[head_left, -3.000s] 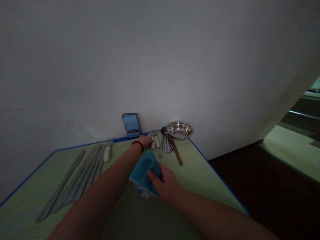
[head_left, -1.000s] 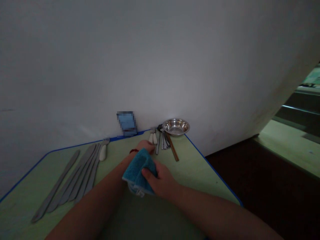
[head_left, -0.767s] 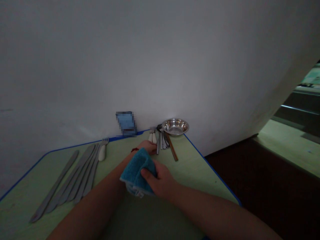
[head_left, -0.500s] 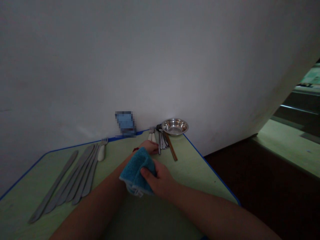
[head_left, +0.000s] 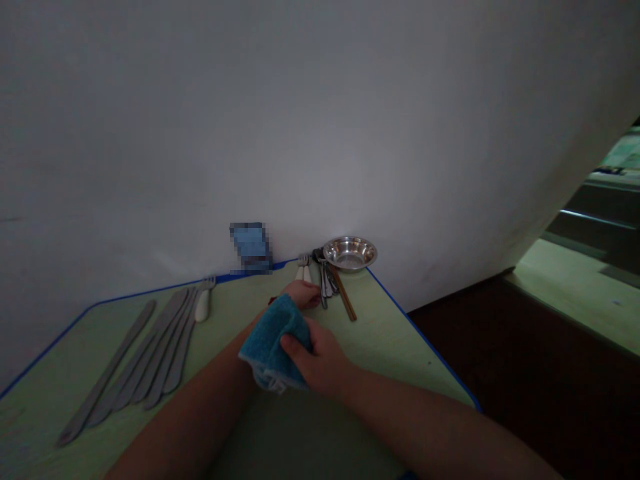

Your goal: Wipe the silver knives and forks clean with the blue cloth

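My right hand (head_left: 320, 360) is closed on a folded blue cloth (head_left: 269, 343), held above the green table (head_left: 390, 333). My left hand (head_left: 304, 292) reaches past the cloth to a small bunch of cutlery (head_left: 326, 280) near the far corner, fingers curled at a grey handle there; the cloth hides most of the hand. Two white-handled forks (head_left: 303, 267) lie just beyond it, and a brown pair of chopsticks (head_left: 344, 295) lies at the right of the bunch.
A steel bowl (head_left: 349, 253) sits in the table's far right corner against the white wall. Several grey knives (head_left: 145, 357) and a white-handled fork (head_left: 203, 303) lie in a row at the left. A blurred blue box (head_left: 250, 247) leans on the wall. Dark floor lies beyond the table's right edge.
My left hand has drawn back a little from the white-handled forks and shifted right onto the grey cutlery handles. The right hand keeps the cloth, nearly still.
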Tool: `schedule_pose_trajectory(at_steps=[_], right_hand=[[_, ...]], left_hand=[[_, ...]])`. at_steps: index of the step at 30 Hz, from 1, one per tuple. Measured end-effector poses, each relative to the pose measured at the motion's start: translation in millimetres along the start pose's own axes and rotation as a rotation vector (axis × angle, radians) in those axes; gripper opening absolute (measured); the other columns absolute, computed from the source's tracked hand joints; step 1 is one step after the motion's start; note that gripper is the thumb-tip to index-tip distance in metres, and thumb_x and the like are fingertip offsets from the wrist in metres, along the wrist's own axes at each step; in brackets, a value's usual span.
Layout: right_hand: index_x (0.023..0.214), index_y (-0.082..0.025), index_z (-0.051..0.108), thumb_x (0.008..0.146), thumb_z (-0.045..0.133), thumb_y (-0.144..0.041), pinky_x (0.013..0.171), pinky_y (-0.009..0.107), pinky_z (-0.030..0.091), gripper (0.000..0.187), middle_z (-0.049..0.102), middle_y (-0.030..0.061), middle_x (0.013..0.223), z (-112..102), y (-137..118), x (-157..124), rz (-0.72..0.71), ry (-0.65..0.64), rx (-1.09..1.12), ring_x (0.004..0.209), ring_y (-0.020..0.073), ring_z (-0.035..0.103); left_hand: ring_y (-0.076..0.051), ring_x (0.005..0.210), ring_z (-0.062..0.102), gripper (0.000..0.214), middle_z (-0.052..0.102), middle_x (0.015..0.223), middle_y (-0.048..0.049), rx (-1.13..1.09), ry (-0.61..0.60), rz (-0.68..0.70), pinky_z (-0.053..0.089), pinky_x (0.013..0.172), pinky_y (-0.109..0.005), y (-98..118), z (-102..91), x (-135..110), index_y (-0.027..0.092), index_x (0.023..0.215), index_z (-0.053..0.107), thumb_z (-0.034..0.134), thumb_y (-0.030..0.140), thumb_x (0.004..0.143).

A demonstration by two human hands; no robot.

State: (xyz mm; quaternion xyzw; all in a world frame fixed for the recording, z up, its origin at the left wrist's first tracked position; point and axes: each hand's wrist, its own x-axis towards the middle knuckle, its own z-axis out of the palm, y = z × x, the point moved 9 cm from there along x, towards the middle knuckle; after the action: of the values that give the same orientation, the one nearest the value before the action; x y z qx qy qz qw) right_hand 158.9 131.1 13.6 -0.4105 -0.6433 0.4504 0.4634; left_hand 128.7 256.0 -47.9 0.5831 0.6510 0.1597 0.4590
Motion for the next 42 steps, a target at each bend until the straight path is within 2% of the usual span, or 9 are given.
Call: schedule_pose_trajectory(at_steps=[2, 4, 9, 10, 11, 14, 20, 36, 42], right_hand=[[0.09, -0.016, 0.053, 0.075, 0.043, -0.044, 0.066, 0.027, 0.043, 0.033, 0.059, 0.0035, 0.081, -1.3, -0.8, 0.2, -0.007, 0.008, -0.006, 0.073, 0.0135, 0.054], [0.089, -0.016, 0.053, 0.075, 0.043, -0.043, 0.065, 0.026, 0.043, 0.032, 0.059, 0.0031, 0.079, -2.0, -2.2, 0.4, -0.017, 0.01, -0.012, 0.072, 0.0129, 0.055], [0.091, -0.015, 0.053, 0.076, 0.042, -0.041, 0.066, 0.026, 0.043, 0.031, 0.06, 0.0037, 0.082, -1.0, -5.8, 0.6, -0.037, -0.007, -0.016, 0.073, 0.0129, 0.055], [0.09, -0.016, 0.053, 0.076, 0.042, -0.041, 0.066, 0.026, 0.043, 0.031, 0.06, 0.0033, 0.081, -0.7, -6.2, 0.6, -0.037, -0.01, -0.018, 0.073, 0.0128, 0.055], [0.09, -0.016, 0.053, 0.076, 0.042, -0.04, 0.065, 0.025, 0.043, 0.03, 0.06, 0.0029, 0.081, -0.7, -6.6, 0.5, -0.037, -0.01, -0.024, 0.072, 0.0127, 0.055], [0.089, -0.017, 0.053, 0.076, 0.043, -0.041, 0.064, 0.025, 0.043, 0.03, 0.06, 0.0022, 0.08, -1.8, -6.5, 0.1, -0.026, 0.003, -0.037, 0.071, 0.0128, 0.054], [0.09, -0.016, 0.053, 0.075, 0.042, -0.043, 0.065, 0.026, 0.043, 0.033, 0.059, 0.0029, 0.08, -1.6, -3.4, -0.3, -0.005, -0.002, -0.031, 0.072, 0.0132, 0.054], [0.089, -0.017, 0.054, 0.075, 0.042, -0.043, 0.064, 0.026, 0.043, 0.032, 0.06, 0.0025, 0.08, -1.0, -4.5, -0.2, -0.016, -0.001, 0.011, 0.073, 0.0133, 0.054], [0.09, -0.017, 0.053, 0.075, 0.042, -0.044, 0.064, 0.026, 0.043, 0.033, 0.059, 0.0022, 0.08, -0.7, -1.0, -1.3, 0.013, 0.005, -0.007, 0.072, 0.0129, 0.054]], left_hand=[[-0.017, 0.088, 0.053, 0.031, 0.051, 0.106, -0.0075, -0.013, -0.042, 0.019, 0.045, 0.073, -0.038, -0.8, 3.2, 4.0, 0.015, 0.106, 0.047, 0.046, 0.029, 0.078], [-0.017, 0.088, 0.053, 0.031, 0.051, 0.106, -0.0075, -0.011, -0.017, 0.027, 0.045, 0.073, -0.038, -3.9, -2.0, 9.7, 0.015, 0.106, 0.047, 0.045, 0.029, 0.078], [-0.018, 0.09, 0.052, 0.031, 0.051, 0.106, -0.0074, 0.055, 0.226, 0.092, 0.044, 0.075, -0.039, -9.1, -40.7, 20.1, 0.015, 0.105, 0.048, 0.045, 0.03, 0.079], [-0.017, 0.093, 0.051, 0.025, 0.051, 0.109, -0.0059, 0.074, 0.276, 0.098, 0.042, 0.079, -0.035, -10.3, -48.3, 20.5, 0.021, 0.102, 0.051, 0.042, 0.03, 0.08], [-0.018, 0.095, 0.05, 0.026, 0.052, 0.108, -0.0058, 0.092, 0.317, 0.102, 0.041, 0.08, -0.036, -11.4, -54.6, 20.5, 0.019, 0.102, 0.051, 0.042, 0.03, 0.08], [-0.018, 0.096, 0.05, 0.027, 0.051, 0.109, -0.0069, 0.144, 0.382, 0.102, 0.041, 0.08, -0.037, -15.8, -64.1, 20.7, 0.018, 0.103, 0.05, 0.043, 0.029, 0.079], [-0.017, 0.09, 0.052, 0.029, 0.051, 0.107, -0.0071, 0.231, 0.358, 0.104, 0.044, 0.075, -0.037, -19.4, -61.6, 26.1, 0.017, 0.105, 0.048, 0.044, 0.029, 0.079], [-0.018, 0.09, 0.052, 0.03, 0.051, 0.107, -0.007, 0.372, 0.244, 0.143, 0.044, 0.075, -0.038, -0.5, -46.8, 32.0, 0.016, 0.105, 0.048, 0.045, 0.029, 0.079], [-0.017, 0.089, 0.052, 0.028, 0.052, 0.105, -0.0066, 0.41, 0.246, 0.118, 0.044, 0.074, -0.037, 2.1, -50.6, 19.6, 0.016, 0.103, 0.05, 0.045, 0.029, 0.079]])
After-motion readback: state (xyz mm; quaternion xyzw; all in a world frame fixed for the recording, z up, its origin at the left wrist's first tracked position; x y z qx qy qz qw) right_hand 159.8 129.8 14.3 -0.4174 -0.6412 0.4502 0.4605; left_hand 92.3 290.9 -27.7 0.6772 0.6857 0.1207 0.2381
